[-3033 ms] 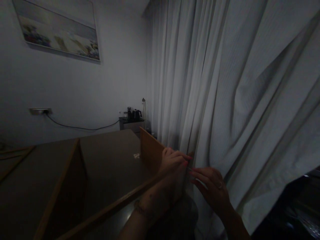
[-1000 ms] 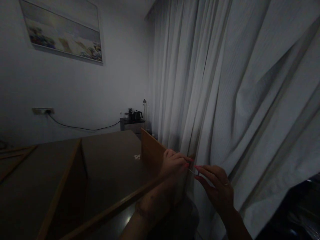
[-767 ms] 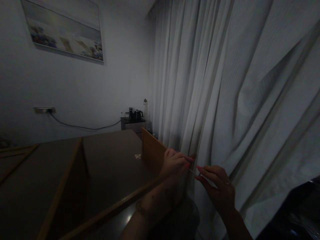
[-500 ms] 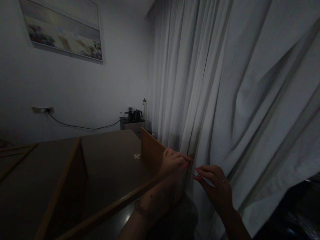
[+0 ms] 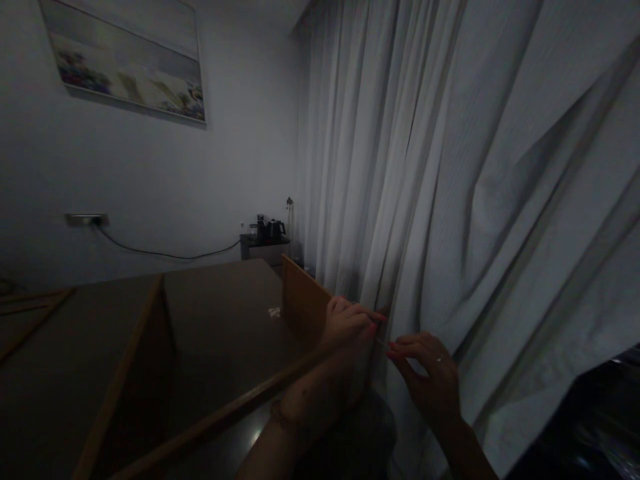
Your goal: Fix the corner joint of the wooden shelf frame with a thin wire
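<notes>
My left hand (image 5: 345,325) is closed over the corner where a long wooden board (image 5: 237,403) meets a wooden end panel (image 5: 304,293). Its fingers point right, past the panel's outer face. Just to the right, my right hand (image 5: 429,373) pinches a thin metal rod (image 5: 381,342), perhaps a hex key, between thumb and fingertips. The rod reaches toward the panel's outer side beside my left fingertips. Whether its tip sits in a hole or screw is too dark to tell.
A wooden divider (image 5: 133,353) stands on the dark table (image 5: 220,293), left of the end panel. Small pale pieces (image 5: 274,312) lie near that panel. A curtain (image 5: 450,200) hangs close on the right. Kitchen appliances (image 5: 270,230) stand on a far cabinet; a cable (image 5: 170,255) runs along the wall.
My right thumb and fingers have drawn together on the rod, and the hand has turned slightly and shifted a little left. My left hand and the boards stay in place.
</notes>
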`<state>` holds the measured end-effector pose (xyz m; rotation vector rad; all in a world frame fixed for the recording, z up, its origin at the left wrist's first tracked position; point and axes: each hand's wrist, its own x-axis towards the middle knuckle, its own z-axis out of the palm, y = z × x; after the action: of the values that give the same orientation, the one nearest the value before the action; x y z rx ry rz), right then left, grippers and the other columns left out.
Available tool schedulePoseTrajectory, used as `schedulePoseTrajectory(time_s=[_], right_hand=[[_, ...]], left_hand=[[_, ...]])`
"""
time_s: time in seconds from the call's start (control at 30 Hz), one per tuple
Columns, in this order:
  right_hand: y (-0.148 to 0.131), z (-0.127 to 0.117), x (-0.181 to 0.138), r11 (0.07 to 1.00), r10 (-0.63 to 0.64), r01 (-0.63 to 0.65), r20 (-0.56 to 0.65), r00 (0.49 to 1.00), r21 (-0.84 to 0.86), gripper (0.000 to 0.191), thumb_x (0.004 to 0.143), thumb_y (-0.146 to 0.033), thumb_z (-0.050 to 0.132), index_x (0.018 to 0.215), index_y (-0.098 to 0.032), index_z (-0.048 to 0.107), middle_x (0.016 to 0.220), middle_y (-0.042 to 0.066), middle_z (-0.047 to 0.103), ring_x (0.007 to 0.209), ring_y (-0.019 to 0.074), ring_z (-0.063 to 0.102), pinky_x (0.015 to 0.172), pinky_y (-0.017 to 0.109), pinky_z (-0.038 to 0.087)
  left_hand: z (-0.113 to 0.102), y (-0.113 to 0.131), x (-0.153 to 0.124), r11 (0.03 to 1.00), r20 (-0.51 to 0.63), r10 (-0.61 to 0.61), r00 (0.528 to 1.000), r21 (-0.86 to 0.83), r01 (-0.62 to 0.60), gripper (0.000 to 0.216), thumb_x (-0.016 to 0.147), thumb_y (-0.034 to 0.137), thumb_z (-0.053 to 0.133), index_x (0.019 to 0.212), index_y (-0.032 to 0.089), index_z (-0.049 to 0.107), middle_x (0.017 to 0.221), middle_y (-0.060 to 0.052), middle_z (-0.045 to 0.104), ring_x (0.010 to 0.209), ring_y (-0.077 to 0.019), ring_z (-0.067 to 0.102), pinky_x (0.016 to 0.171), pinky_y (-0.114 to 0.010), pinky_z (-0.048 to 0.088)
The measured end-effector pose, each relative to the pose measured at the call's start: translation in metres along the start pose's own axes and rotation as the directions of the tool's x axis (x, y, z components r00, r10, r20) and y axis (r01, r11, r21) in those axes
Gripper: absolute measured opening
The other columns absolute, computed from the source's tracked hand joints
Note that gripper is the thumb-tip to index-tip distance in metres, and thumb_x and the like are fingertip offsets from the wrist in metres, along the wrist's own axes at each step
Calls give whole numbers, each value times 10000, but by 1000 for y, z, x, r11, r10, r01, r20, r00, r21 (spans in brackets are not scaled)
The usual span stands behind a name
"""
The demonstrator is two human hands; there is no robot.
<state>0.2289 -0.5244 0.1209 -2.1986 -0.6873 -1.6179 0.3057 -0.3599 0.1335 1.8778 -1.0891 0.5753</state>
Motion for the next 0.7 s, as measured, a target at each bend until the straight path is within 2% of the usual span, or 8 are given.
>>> schedulePoseTrajectory(time_s=[0.23,0.43,0.57,0.7], right_hand=[[-4,1,0,997,61,-61,-6,998,47,172,922,-278,649,758,-233,625,674,-9,693,606,149,640,587,293,487],[-10,2,-1,968,220,-221,19,975,121,292,929,-331,629,664,-227,570,587,-33,604,537,135,574,533,268,460],[-12,4,-4,949,269,-269,24,963,165,299,924,-331,635,653,-220,574,578,-38,590,524,125,562,523,250,452],[-12,5,-6,926,322,-323,38,946,195,301,920,-341,640,651,-217,581,579,-38,591,523,124,570,519,242,457]], left_hand=[[-1,-1,0,1000,31,25,999,-6,-25,166,899,232,521,765,234,618,1064,20,757,993,-189,578,1078,-416,287],[-4,-1,-2,999,38,42,998,-26,-41,93,850,268,565,762,239,571,1097,25,749,1022,-201,568,1091,-414,269],[-3,-4,-1,998,70,54,996,-13,-53,13,768,254,560,763,243,556,1104,29,747,1005,-213,562,1050,-412,292],[-1,-8,0,996,46,74,996,-55,-72,43,728,257,575,757,236,550,1096,24,746,988,-215,559,1037,-414,289]])
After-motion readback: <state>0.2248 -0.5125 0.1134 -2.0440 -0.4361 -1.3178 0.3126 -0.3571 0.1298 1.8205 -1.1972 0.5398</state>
